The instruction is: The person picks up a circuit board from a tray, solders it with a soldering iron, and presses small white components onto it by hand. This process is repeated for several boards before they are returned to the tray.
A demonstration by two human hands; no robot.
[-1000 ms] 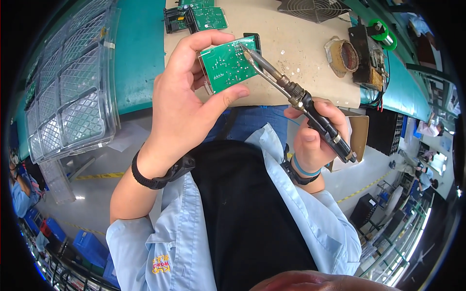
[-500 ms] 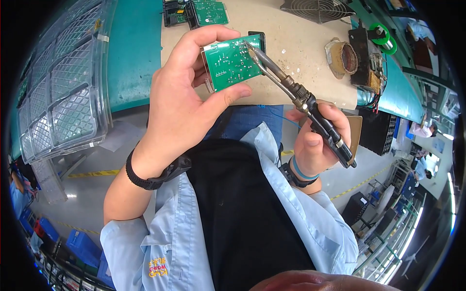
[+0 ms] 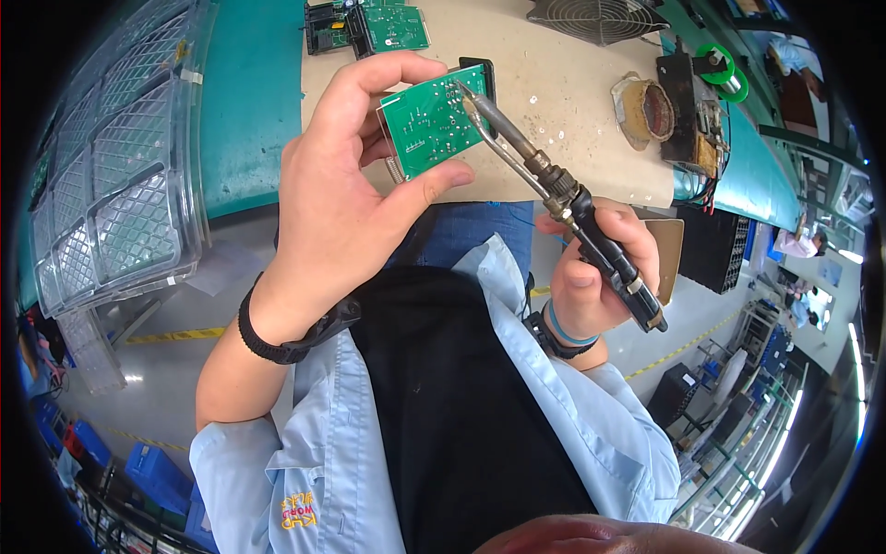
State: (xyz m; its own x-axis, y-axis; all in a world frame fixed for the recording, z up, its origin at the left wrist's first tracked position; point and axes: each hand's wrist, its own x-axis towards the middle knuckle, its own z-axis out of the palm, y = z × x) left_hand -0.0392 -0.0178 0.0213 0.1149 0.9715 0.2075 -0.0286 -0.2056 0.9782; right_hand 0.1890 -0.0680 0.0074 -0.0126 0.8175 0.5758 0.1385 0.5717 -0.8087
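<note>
A green circuit board (image 3: 429, 125) is gripped by its edges in my left hand (image 3: 337, 175), thumb along the near edge and fingers at the far one. Its face with many small solder points is turned up, and a black part shows behind its right end. My right hand (image 3: 614, 263) is closed around the black handle of a soldering iron (image 3: 540, 171) with a thin metal tube along its shaft. The iron's tip is over the upper right part of the board; whether it touches cannot be made out.
More circuit boards (image 3: 392, 28) lie at the back of the brown-covered bench (image 3: 544, 83). A round fan grille (image 3: 600, 18), a brown round pot (image 3: 646, 111) and a green solder spool (image 3: 724, 74) stand at the right. Clear plastic trays (image 3: 120, 185) are stacked at the left.
The iron and my right hand have shifted slightly left, with the tip still over the board's upper right. My left hand and the board have moved a little left too.
</note>
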